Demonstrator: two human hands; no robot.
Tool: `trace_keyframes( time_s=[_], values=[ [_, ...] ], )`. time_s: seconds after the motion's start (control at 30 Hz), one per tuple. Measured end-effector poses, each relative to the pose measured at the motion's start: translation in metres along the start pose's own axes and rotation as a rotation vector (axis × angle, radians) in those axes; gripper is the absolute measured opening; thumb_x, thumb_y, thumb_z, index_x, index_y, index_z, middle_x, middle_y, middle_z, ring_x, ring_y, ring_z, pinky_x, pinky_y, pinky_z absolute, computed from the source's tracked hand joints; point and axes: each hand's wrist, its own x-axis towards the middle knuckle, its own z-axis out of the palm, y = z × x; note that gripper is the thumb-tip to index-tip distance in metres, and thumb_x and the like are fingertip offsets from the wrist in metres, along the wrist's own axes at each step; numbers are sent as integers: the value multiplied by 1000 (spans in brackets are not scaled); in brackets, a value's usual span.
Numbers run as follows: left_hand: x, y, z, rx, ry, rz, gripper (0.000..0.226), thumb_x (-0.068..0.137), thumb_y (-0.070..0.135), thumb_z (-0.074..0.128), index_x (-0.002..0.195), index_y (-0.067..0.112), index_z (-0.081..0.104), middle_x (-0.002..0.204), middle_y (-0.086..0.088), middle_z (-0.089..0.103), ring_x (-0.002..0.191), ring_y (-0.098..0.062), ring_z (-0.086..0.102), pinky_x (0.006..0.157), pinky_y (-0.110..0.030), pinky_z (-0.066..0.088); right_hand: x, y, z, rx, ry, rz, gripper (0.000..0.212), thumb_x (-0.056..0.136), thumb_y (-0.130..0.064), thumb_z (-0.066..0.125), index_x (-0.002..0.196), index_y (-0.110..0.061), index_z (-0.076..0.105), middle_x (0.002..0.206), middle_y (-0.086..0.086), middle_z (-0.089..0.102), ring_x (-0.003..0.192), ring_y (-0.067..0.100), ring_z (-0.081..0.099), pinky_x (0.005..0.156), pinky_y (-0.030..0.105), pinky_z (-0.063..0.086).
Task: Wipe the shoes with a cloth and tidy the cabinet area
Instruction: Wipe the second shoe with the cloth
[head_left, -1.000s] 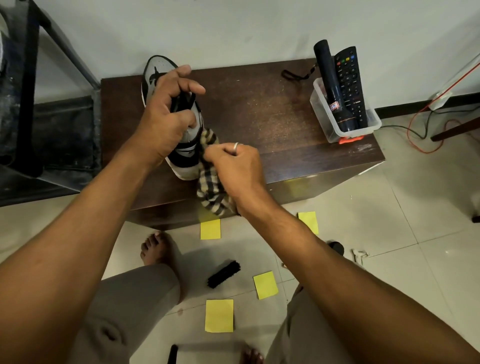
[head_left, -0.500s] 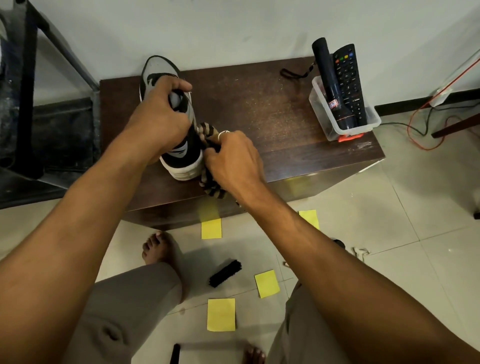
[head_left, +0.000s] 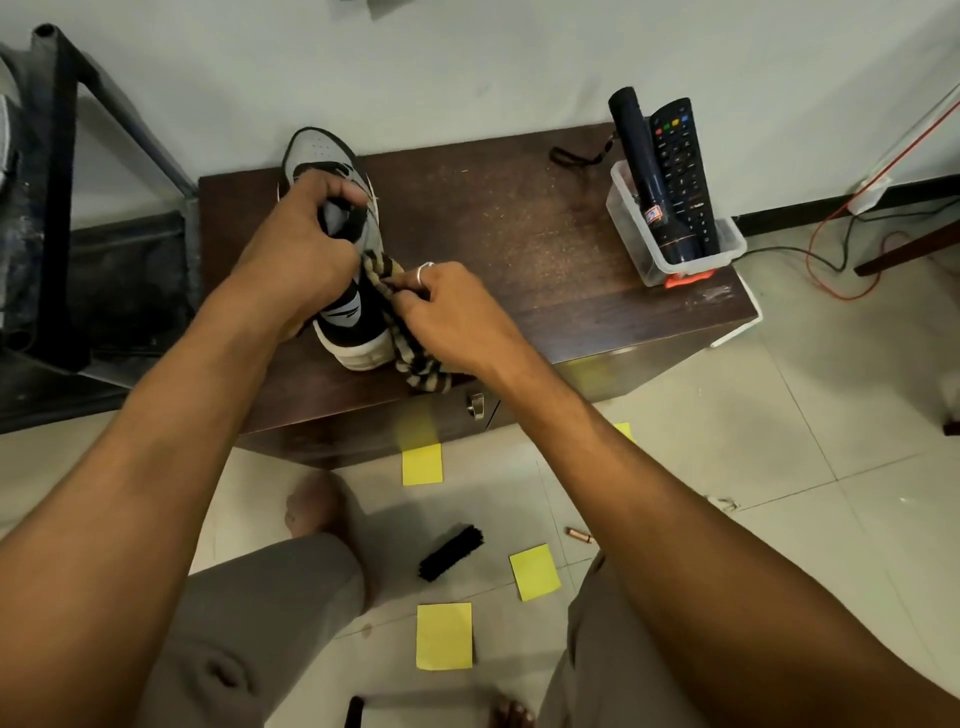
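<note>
Standing heel-down on the left part of the dark brown wooden cabinet worktop (head_left: 519, 218): a grey, black and white sneaker (head_left: 340, 270), toe tipped up toward the wall. Gripping it around the tongue and collar, fingers curled tight: the left hand (head_left: 298, 249), forearm reaching in from the lower left. Pressing against the sneaker's right flank: a brown-and-cream striped cloth (head_left: 410, 338), bunched and trailing over the worktop's front edge. Pinching that cloth closed just right of the sneaker: the right hand (head_left: 452, 312), ringed, wrist bent inward. Judging by this, wiping being midway on one shoe only; no second shoe showing. Sitting well right of the sneaker: a clear plastic bin (head_left: 649, 244) holding a black torch (head_left: 647, 171) and a black remote control (head_left: 680, 171). Tidying apparently not begun: yellow sticky notes (head_left: 444, 635) and a black bristle brush (head_left: 451, 552) lying on the tiled floor (head_left: 779, 467) below the sneaker.
</note>
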Motion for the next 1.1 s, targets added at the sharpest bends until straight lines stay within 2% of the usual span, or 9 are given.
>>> trace_keyframes(
  time_s=[0.17, 0.27, 0.37, 0.57, 0.63, 0.7, 0.8, 0.97, 1.1],
  values=[
    [1, 1, 2, 4, -30, 5, 59, 80, -5, 59, 101, 50, 58, 109, 11, 61, 98, -19, 62, 76, -38, 55, -7, -6, -25, -118, -97, 47, 29, 96, -24, 58, 70, -13, 61, 62, -3, 56, 57, 11, 50, 54, 27, 38],
    [3, -2, -1, -27, -54, 5, 59, 82, -7, 63, 101, 49, 58, 113, 10, 61, 100, -14, 62, 74, -33, 55, -5, -7, -6, 31, 120, 8, 22, 97, -23, 55, 94, -17, 75, 84, -5, 71, 76, 7, 64, 68, 32, 56],
    [4, -5, -4, -40, -47, 26, 59, 84, -9, 59, 104, 46, 58, 109, 16, 60, 102, -10, 61, 74, -27, 51, -9, -14, 14, 156, 116, 23, 31, 100, -23, 53, 123, -19, 72, 107, -1, 74, 96, 10, 68, 87, 38, 60],
    [7, -8, -2, -42, -53, 32, 56, 85, -2, 65, 93, 53, 57, 110, 17, 59, 103, -14, 60, 82, -32, 53, -20, -4, -8, 55, -81, 51, 30, 95, -23, 58, 68, -14, 69, 77, 5, 72, 57, 21, 54, 67, 43, 53],
    [8, -8, -1, -44, -57, 40, 54, 85, 1, 67, 93, 53, 57, 110, 16, 60, 100, -14, 60, 79, -31, 52, -22, -2, -8, 62, -21, 34, 28, 96, -22, 56, 74, -12, 71, 74, 1, 71, 54, 7, 50, 61, 37, 48],
    [7, -8, -1, -45, -53, 48, 52, 86, 1, 65, 97, 51, 57, 109, 17, 61, 99, -11, 62, 77, -30, 52, -23, -4, 5, 156, 128, 21, 24, 98, -23, 55, 99, -23, 79, 92, -7, 73, 78, -4, 61, 72, 27, 54],
    [6, -10, -4, -46, -38, 56, 53, 87, -2, 60, 101, 49, 58, 108, 19, 61, 103, -7, 62, 84, -30, 53, -25, -12, 30, 217, 169, 0, 32, 99, -25, 57, 127, -21, 72, 118, 0, 68, 103, 7, 63, 92, 33, 56],
    [7, -13, -6, -60, -51, 45, 51, 87, 3, 67, 97, 52, 57, 112, 16, 61, 101, -11, 62, 83, -34, 56, -30, -8, 8, 142, 16, 46, 27, 91, -25, 68, 116, -23, 77, 109, -11, 75, 93, -1, 66, 82, 21, 54],
    [7, -12, -3, -42, -58, 61, 45, 87, 8, 68, 98, 51, 57, 108, 17, 60, 96, -13, 63, 80, -36, 57, -24, -5, 11, 171, 216, 5, 27, 91, -24, 67, 115, -21, 78, 108, -7, 74, 95, 0, 66, 86, 23, 56]
  ],
)
